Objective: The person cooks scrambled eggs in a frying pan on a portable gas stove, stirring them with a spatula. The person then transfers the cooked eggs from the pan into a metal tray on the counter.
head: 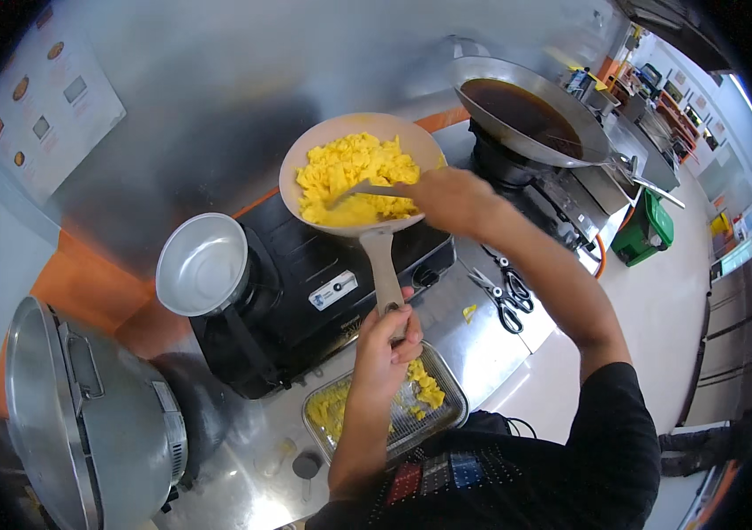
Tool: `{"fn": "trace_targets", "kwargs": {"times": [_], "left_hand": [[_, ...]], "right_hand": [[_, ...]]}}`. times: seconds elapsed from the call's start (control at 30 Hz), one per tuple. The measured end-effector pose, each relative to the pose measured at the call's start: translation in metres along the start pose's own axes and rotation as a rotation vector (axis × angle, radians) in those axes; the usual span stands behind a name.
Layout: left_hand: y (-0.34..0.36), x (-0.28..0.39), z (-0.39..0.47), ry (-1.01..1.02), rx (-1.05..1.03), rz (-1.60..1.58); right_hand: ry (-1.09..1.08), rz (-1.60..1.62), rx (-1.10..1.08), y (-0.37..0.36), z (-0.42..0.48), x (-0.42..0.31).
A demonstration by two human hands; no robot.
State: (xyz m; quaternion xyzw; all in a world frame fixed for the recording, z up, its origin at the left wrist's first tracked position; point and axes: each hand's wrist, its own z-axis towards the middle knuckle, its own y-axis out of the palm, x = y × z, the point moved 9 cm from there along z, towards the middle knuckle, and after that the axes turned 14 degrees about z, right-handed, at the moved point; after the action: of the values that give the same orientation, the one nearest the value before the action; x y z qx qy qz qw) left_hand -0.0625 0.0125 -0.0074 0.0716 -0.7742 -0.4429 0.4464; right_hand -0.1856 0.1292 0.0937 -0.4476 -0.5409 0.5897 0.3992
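Note:
My left hand grips the beige handle of a light-coloured frying pan, which sits over the right side of a black gas stove. Scrambled egg, bright yellow and in loose curds, fills much of the pan. With my right hand I hold a turner, its blade down in the egg near the pan's front; the blade and the egg around it look blurred. Beneath my left forearm lies a wire-mesh tray with more egg pieces in it, partly hidden by the arm.
A silver saucepan rests on the left burner. To the left stands a large lidded metal pot. At the back right, a wok holds dark liquid. Black-handled scissors lie on the steel counter. A green bin is beyond.

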Motion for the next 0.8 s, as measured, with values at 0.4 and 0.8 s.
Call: {"fn": "trace_targets", "kwargs": {"times": [0.4, 0.8], "left_hand": [[0.001, -0.008, 0.005, -0.027, -0.036, -0.041], [-0.001, -0.005, 0.004, -0.017, -0.036, -0.039]], "right_hand": [[0.120, -0.074, -0.097, 0.018, -0.025, 0.028], [0.019, -0.094, 0.296, 0.021, 0.044, 0.016]]}}
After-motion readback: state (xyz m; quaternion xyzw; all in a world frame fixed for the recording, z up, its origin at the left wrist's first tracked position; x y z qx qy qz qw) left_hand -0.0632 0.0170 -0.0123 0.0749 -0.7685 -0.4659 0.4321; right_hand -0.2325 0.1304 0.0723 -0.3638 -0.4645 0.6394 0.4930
